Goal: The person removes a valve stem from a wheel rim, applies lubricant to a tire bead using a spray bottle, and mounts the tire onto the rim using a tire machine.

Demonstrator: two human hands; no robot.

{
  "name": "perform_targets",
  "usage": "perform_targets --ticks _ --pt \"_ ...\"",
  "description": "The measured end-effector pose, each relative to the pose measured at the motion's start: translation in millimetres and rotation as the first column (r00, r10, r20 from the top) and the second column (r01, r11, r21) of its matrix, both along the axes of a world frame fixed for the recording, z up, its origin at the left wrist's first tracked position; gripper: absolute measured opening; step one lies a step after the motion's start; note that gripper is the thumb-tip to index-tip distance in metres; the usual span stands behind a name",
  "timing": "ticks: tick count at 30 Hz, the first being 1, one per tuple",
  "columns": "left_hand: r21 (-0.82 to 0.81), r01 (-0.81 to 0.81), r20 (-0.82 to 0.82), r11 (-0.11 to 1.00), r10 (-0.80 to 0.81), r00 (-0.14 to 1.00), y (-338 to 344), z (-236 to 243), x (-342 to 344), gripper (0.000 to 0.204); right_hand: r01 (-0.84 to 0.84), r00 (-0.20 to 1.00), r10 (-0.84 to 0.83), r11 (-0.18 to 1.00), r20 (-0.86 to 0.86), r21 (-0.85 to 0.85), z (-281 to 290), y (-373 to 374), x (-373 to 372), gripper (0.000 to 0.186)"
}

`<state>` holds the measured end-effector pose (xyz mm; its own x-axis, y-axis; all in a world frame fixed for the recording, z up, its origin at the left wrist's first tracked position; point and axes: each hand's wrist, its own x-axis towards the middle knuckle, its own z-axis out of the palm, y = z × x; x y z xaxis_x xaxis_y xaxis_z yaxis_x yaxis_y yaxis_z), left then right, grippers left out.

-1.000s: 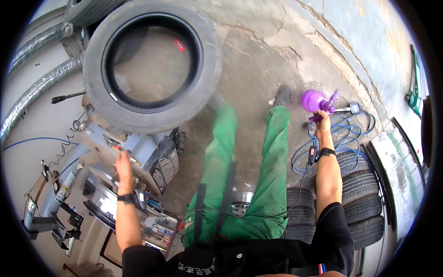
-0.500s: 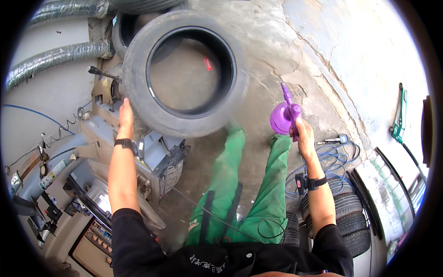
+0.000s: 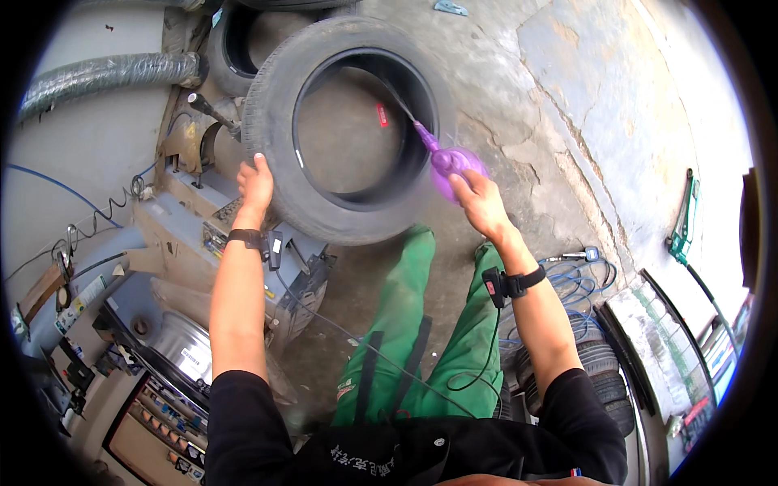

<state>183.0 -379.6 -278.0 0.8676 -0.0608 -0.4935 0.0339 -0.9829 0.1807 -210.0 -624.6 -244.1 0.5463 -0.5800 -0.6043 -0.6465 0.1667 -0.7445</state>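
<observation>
Left hand (image 3: pixel 256 185) is touching left edge of big black rubber tyre (image 3: pixel 275 121), likely steadying it; fingers are loosely bending. Tyre is sitting ahead of person, hole facing up. Right hand (image 3: pixel 481 202) is gripping round purple plastic sprayer (image 3: pixel 460 164) by tyre's right edge; I can't tell how hidden fingers are curling. Long thin nozzle (image 3: pixel 425 137) is slanting forward-left, probably for reaching inside.

one wide fisheye view looks down from the person's head, higher than the large tire (image 3: pixel 278 113) and near it, taking it in whole.
</observation>
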Motion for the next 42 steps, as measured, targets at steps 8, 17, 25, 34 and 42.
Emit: perform_targets --ticks 8,17,25,34,42 --pt "-0.029 0.039 -0.006 0.999 -0.039 0.999 4 -10 2 0.09 -0.185 0.982 0.184 0.983 0.045 0.015 39 18 22 0.039" --pt "-0.06 0.069 -0.026 0.996 -0.071 0.997 6 -8 3 0.093 -0.469 0.881 0.461 0.879 0.105 0.083 63 38 -19 0.037" --pt "-0.077 0.069 -0.045 0.995 -0.073 0.996 6 -3 4 0.094 -0.587 0.792 0.604 0.793 -0.085 0.165 33 47 -60 0.037" --pt "-0.055 0.063 -0.042 0.997 -0.065 0.997 10 -7 8 0.093 -0.513 0.747 0.513 0.849 -0.423 0.124 -40 30 -115 0.045" --pt "-0.048 0.045 -0.059 0.998 -0.048 0.997 6 -4 5 0.094 -0.189 0.929 0.115 0.964 -0.351 -0.186 -64 -4 -134 0.043"
